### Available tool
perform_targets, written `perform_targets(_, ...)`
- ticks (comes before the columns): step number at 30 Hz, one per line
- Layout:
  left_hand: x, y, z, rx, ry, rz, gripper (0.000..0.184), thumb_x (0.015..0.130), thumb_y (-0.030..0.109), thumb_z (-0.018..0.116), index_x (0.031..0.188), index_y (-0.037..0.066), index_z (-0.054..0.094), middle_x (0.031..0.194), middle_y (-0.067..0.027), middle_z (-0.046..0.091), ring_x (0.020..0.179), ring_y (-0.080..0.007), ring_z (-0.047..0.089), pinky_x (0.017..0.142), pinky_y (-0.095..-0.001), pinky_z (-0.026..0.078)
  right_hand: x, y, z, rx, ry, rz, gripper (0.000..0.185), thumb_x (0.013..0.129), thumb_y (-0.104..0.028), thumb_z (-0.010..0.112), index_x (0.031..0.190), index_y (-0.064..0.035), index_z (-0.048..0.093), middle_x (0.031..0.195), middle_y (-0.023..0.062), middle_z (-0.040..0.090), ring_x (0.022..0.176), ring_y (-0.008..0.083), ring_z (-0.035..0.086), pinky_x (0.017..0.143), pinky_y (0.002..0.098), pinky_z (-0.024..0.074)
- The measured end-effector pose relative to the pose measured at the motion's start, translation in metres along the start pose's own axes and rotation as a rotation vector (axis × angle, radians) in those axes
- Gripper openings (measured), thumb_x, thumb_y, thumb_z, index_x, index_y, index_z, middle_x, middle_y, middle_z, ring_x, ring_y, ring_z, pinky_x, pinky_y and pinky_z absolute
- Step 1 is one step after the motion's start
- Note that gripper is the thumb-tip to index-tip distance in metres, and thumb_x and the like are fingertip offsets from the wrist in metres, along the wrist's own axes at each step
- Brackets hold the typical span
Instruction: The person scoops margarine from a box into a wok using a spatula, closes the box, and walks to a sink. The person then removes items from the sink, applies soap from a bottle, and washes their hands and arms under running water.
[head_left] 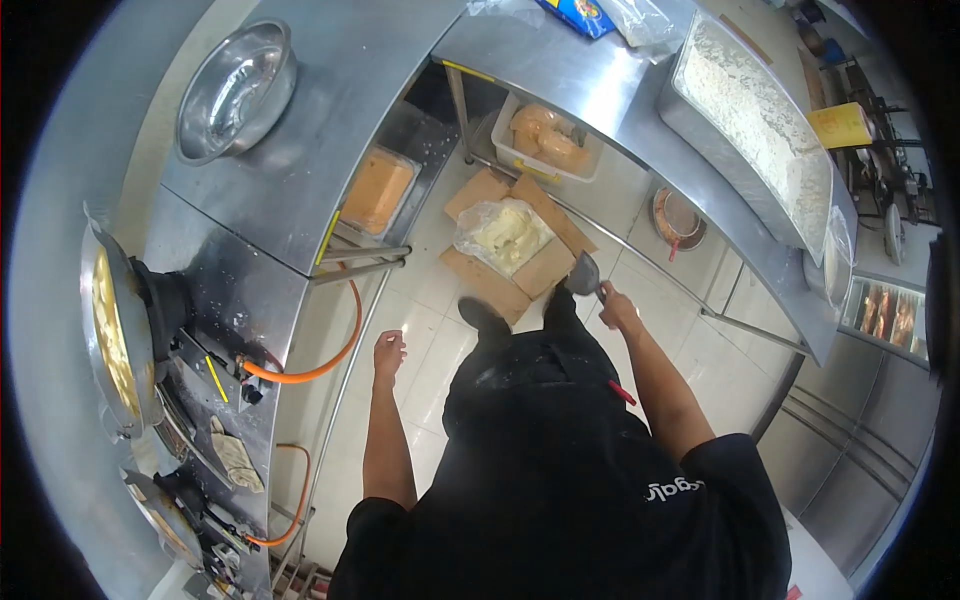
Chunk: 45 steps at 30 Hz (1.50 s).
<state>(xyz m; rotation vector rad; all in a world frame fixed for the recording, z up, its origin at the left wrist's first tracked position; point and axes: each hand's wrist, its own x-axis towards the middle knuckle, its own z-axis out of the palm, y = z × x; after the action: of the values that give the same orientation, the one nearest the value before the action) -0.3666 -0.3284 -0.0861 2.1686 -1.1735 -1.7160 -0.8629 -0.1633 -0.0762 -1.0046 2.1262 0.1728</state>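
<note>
Two hands in play, and only one is loaded: the right hand is wrapped round a grey scoop, its blade near a flap of the open cardboard box on the floor. Whether it brushes the cardboard, I can't tell. Inside the box sits the pale yellow mass, bared within its clear plastic liner. Judging progress, then: the unpacking looks done, flaps spread and liner parted; the surface is lumpy, and plenty of it is left in there. Any load on the scoop is too small to make out. Now the poses: right arm extended forward and out to the side; left arm straight ahead, the left hand holding nothing, fingers loosely curled, well apart from the box.
</note>
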Motion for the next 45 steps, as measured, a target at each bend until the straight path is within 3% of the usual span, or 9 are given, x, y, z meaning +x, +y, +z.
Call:
perform_targets(7, -0.005, -0.088, 0.090, -0.053, 0.000, -0.187, 0.019, 0.088, 0.024, 0.060, 0.102, 0.012, 0.059, 0.078, -0.0035, 0.061, 0.061, -0.0111, 0.058, 0.050, -0.0240, 0.045, 0.069, -0.051, -0.021, -0.158, -0.135, 0.002, 0.052, 0.087, -0.004, 0.045, 0.136, -0.0209, 0.037, 0.115, 0.0248, 0.051, 0.106, 0.0405, 0.056, 0.083, 0.0462, 0.0499)
perform_targets(12, 0.074, -0.136, 0.196, 0.065, -0.052, -0.238, 0.024, 0.089, 0.027, 0.060, 0.106, 0.010, 0.059, 0.076, -0.0035, 0.059, 0.063, -0.0108, 0.057, 0.052, -0.0246, 0.045, 0.200, -0.051, 0.066, -0.303, 0.096, -0.343, 0.050, 0.086, -0.009, 0.049, 0.134, -0.0213, 0.039, 0.103, 0.0206, 0.051, 0.084, 0.0334, 0.061, 0.070, 0.0435, 0.0531)
perform_targets(17, 0.198, -0.171, 0.292, 0.020, 0.045, -0.325, 0.035, 0.088, 0.028, 0.062, 0.117, 0.011, 0.051, 0.078, -0.0040, 0.056, 0.065, -0.0117, 0.055, 0.055, -0.0259, 0.045, 0.294, -0.054, 0.154, -0.437, 0.315, -0.468, 0.047, 0.086, -0.013, 0.049, 0.133, -0.0190, 0.042, 0.106, 0.0143, 0.050, 0.093, 0.0360, 0.054, 0.075, 0.0419, 0.0480)
perform_targets(25, 0.290, -0.135, 0.346, -0.571, 0.237, -0.451, 0.058, 0.083, 0.033, 0.065, 0.131, 0.015, 0.038, 0.113, -0.0038, 0.056, 0.104, -0.0177, 0.052, 0.084, -0.0385, 0.042, 0.365, 0.001, 0.147, -0.069, 0.626, -0.370, 0.056, 0.072, -0.011, 0.067, 0.122, -0.0029, 0.045, 0.109, 0.0207, 0.049, 0.099, 0.0410, 0.050, 0.082, 0.0504, 0.0427)
perform_targets(28, 0.317, -0.148, 0.335, -0.815, -0.105, -0.385, 0.053, 0.083, 0.030, 0.064, 0.128, 0.013, 0.043, 0.115, -0.0037, 0.057, 0.110, -0.0184, 0.052, 0.086, -0.0386, 0.042, 0.400, 0.043, 0.142, 0.198, 0.434, -0.233, 0.060, 0.073, -0.010, 0.068, 0.127, -0.0048, 0.042, 0.111, 0.0199, 0.052, 0.101, 0.0378, 0.052, 0.084, 0.0457, 0.0437)
perform_targets(32, 0.338, -0.132, 0.348, -0.462, -0.226, -0.316, 0.051, 0.086, 0.033, 0.063, 0.126, 0.006, 0.046, 0.116, -0.0092, 0.056, 0.103, -0.0217, 0.060, 0.074, -0.0388, 0.055, 0.441, 0.063, 0.148, 0.164, 0.017, -0.365, 0.052, 0.077, -0.030, 0.065, 0.119, -0.0033, 0.054, 0.115, 0.0235, 0.056, 0.102, 0.0319, 0.059, 0.084, 0.0410, 0.0472)
perform_targets(37, 0.339, -0.100, 0.353, 0.078, -0.209, -0.118, 0.040, 0.088, 0.034, 0.059, 0.100, -0.004, 0.055, 0.064, -0.0123, 0.060, 0.046, -0.0194, 0.059, 0.042, -0.0291, 0.049, 0.456, 0.051, 0.125, 0.074, -0.275, -0.142, 0.041, 0.085, -0.036, 0.057, 0.096, 0.0022, 0.065, 0.087, 0.0234, 0.066, 0.085, 0.0354, 0.065, 0.074, 0.0433, 0.0511)
perform_targets(42, 0.314, -0.115, 0.350, -0.004, -0.042, 0.035, 0.031, 0.088, 0.025, 0.059, 0.098, -0.005, 0.056, 0.065, -0.0111, 0.061, 0.050, -0.0189, 0.061, 0.042, -0.0312, 0.046, 0.418, 0.041, 0.166, -0.156, 0.111, -0.354, 0.033, 0.090, -0.030, 0.052, 0.080, -0.0002, 0.063, 0.076, 0.0221, 0.062, 0.074, 0.0396, 0.062, 0.071, 0.0471, 0.0503)
perform_targets(45, 0.309, -0.119, 0.346, 0.000, -0.030, 0.100, 0.031, 0.087, 0.023, 0.060, 0.097, -0.006, 0.059, 0.069, -0.0141, 0.064, 0.056, -0.0228, 0.064, 0.048, -0.0343, 0.049, 0.408, 0.032, 0.153, -0.141, 0.023, -0.305, 0.029, 0.089, -0.026, 0.052, 0.083, 0.0007, 0.062, 0.078, 0.0235, 0.062, 0.077, 0.0393, 0.062, 0.071, 0.0477, 0.0500)
